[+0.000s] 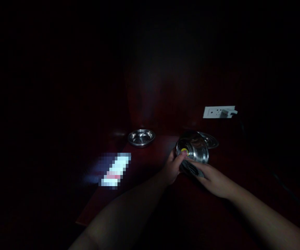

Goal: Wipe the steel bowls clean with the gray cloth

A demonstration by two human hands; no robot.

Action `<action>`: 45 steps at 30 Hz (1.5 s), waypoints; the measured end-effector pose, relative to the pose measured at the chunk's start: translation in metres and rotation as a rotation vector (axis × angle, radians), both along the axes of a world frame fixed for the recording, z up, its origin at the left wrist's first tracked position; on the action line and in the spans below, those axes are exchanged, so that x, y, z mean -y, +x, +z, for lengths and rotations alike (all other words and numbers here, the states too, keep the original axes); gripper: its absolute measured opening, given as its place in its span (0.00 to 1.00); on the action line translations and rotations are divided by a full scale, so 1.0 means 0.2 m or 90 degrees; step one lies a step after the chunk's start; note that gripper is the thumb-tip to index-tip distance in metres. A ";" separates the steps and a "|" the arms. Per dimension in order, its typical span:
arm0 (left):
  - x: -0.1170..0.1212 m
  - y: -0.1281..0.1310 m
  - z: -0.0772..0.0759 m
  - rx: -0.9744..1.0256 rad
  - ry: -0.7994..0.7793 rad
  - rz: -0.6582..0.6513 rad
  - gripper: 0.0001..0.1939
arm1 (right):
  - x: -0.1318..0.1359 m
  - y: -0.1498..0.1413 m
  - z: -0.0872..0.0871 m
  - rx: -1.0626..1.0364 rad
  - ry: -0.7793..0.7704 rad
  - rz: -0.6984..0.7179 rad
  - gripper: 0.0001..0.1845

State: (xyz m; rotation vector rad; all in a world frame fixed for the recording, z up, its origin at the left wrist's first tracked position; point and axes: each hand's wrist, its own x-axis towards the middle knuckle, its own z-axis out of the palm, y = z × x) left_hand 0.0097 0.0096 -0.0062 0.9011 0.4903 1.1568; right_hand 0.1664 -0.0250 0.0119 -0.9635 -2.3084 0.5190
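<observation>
A shiny steel bowl (198,146) is tilted on its side, with a round yellow sticker (184,151) on its surface. My left hand (174,168) grips the bowl at its near left side, thumb close to the sticker. Closed round a dark grey cloth (191,169), my right hand (211,177) presses against the bowl's lower side. Part of the cloth is hidden by the fingers, and dim light blurs its details. Behind the bowl, partly covered by it, lies a steel plate or lid (210,140).
A shallow steel dish (141,138) stands on the dark red table (150,158), left of the hands. Nearer, a bright pixelated rectangle (116,170) lies by the table's left edge. A white socket panel (219,112) with a plug is on the back wall. Surroundings are very dark.
</observation>
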 end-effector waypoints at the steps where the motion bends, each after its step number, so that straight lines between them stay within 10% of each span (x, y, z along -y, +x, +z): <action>1: 0.00 0.00 0.00 0.004 -0.009 0.000 0.30 | -0.01 0.00 -0.01 0.007 0.006 -0.001 0.26; 25: 0.00 0.00 -0.01 0.052 -0.008 0.032 0.31 | 0.03 -0.03 0.05 0.079 0.022 -0.014 0.32; 35: -0.04 0.00 -0.05 0.004 -0.002 0.030 0.27 | 0.01 0.02 0.04 0.237 0.025 -0.269 0.20; 45: -0.04 -0.02 -0.07 -0.011 -0.049 -0.020 0.26 | -0.04 0.03 -0.02 0.153 0.117 -0.287 0.31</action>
